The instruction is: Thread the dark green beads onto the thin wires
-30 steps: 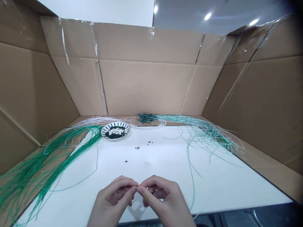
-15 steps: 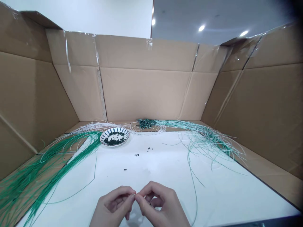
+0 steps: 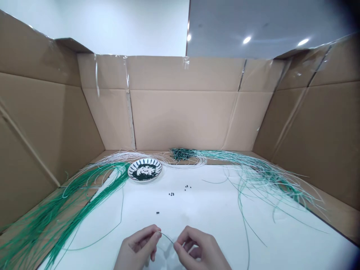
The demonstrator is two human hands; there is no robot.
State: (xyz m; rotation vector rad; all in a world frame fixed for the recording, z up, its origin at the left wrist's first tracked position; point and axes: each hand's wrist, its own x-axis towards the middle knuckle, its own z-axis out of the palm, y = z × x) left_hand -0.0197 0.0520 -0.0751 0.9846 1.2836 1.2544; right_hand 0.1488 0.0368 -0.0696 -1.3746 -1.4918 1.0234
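My left hand [image 3: 137, 245] and my right hand [image 3: 199, 250] hover low over the white tabletop [image 3: 213, 221], a short gap between them. A thin pale-green strand of wire [image 3: 165, 236] arcs across that gap, pinched at one end by my left fingertips and at the other by my right fingertips. Dark beads lie scattered on the tabletop in small groups [image 3: 171, 194], none touching my hands. A white plate with dark stripes on its rim [image 3: 144, 161] holds a heap of dark green beads [image 3: 144, 171] farther off.
Long bundles of green wire [image 3: 56, 219] and pale green-white strands [image 3: 267, 178] spread to both sides, with a tangled dark green bunch [image 3: 181, 153] at the back. Folded cardboard walls [image 3: 182, 120] surround the table on three sides.
My hands have drawn apart, and the strand now shows as an arc between them. The whole scene sits lower and slightly to the right in the view.
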